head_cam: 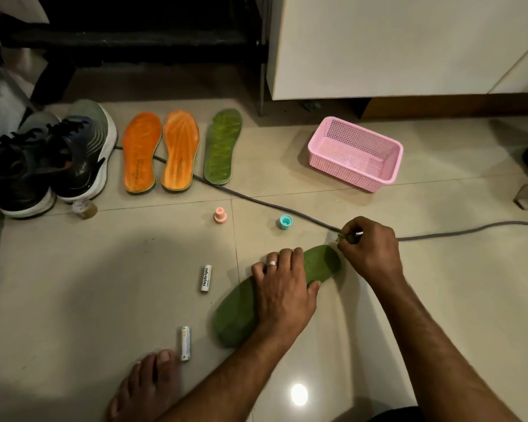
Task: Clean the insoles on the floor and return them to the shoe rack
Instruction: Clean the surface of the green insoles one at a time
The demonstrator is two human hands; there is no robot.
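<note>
1. Head view looks down at a tiled floor, where a green insole lies flat, its long axis running diagonally from lower left to upper right; the rounded upper-right end points toward a grey cable.
2. The left hand lies across the insole's middle, fingers fairly straight and spread, pressing it to the floor. Both ends of the insole stick out beyond the hand, the lower-left end wider in view.
3. The right hand sits just past the insole's upper-right tip, fingers curled and pinching a small green piece; what that piece is cannot be told.
4. Further back, two orange insoles lie side by side with another green insole to their right, all pointing lengthwise away from the person, next to a pair of dark sneakers. The cable runs under the toe-side ends of this row.
5. A pink basket sits well apart to the right, beyond the cable.
6. Near the held insole: a pink cap and a teal cap beyond it, two white tubes to its left, and a bare foot at the lower edge.
7. Open tile lies to the right of the arms and to the left of the tubes.
</note>
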